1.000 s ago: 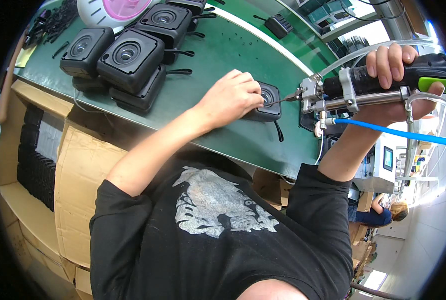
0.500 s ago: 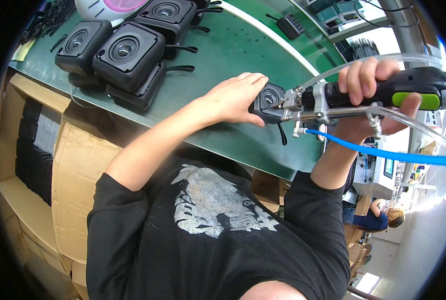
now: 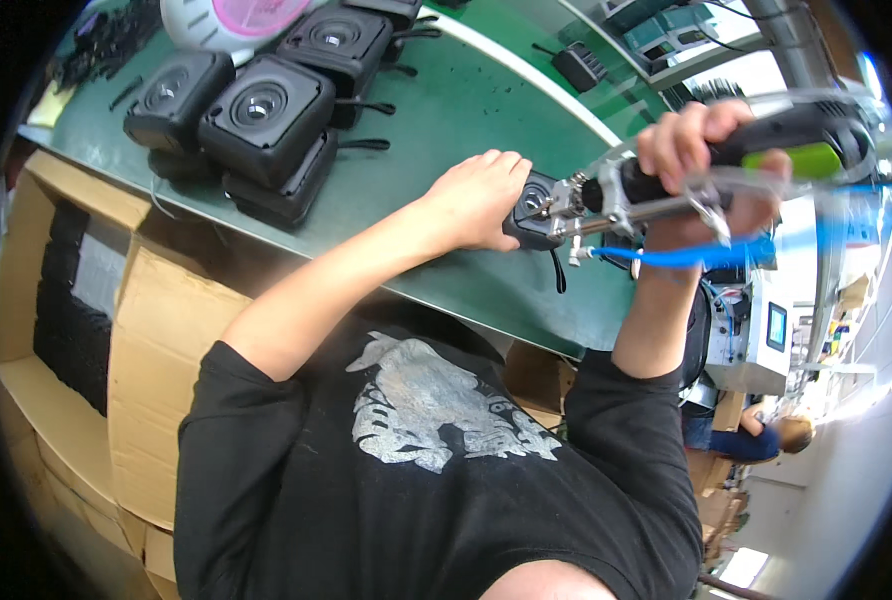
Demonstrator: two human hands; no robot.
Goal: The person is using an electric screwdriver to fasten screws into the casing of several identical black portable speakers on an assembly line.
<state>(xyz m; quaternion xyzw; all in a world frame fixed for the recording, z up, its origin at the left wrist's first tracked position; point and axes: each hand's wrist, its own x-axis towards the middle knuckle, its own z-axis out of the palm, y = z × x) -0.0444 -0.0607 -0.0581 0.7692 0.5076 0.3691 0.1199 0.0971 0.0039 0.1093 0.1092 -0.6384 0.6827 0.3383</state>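
In the head view, your left hand (image 3: 478, 202) is clamped on the small black speaker box (image 3: 532, 197), its thumb at the near side and its fingers at the far side. The box lies on the green counter (image 3: 446, 110), right of the middle, with its round cone facing up and its strap hanging off the near side. Your right hand (image 3: 681, 148) is closed around the black powered driver (image 3: 766, 140) with the green panel, and the driver's tip end is at the right part of the box's face. The blue hose (image 3: 706, 255) hangs below the driver, blurred.

You look to be partway through driving fasteners into this box; the tip is too small to tell which are in and which are left. On the counter's left, the stacked black boxes (image 3: 266, 105) appear to be of the same kind. You cannot tell from here whether those are finished or waiting. No box looks to be packed at this moment; the open cardboard carton (image 3: 181, 370) stands at the near left, with dark pieces (image 3: 71, 335) inside.
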